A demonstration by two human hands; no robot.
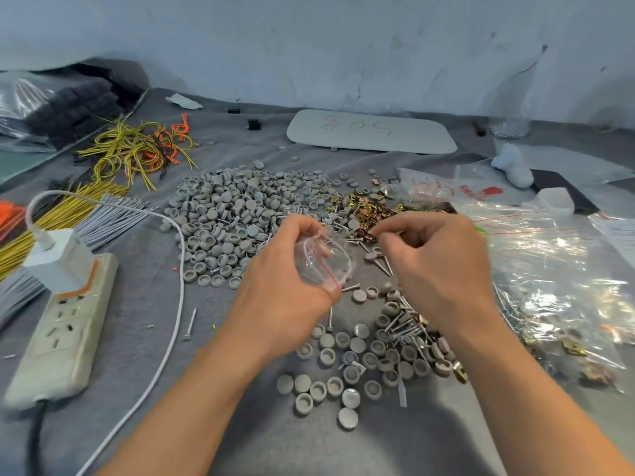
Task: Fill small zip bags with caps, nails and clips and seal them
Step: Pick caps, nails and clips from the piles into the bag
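Note:
My left hand point(285, 280) holds a small clear zip bag point(321, 261) with a red seal line, its mouth turned to the right. My right hand point(436, 255) hovers just right of the bag with fingers curled, the fingertips pinched near the gold clips point(364, 209); what they pinch is too small to tell. A big heap of grey caps point(237, 214) lies behind my left hand. More grey caps point(347, 369) and nails point(405, 326) are scattered below my hands. A single screw point(190, 324) lies to the left.
A power strip point(62, 341) with a white charger and cable point(171, 304) sits at left. Yellow and orange wires point(137, 149) lie at the back left. Clear plastic bags point(549, 269) with filled packs cover the right side. A white board point(371, 132) lies by the wall.

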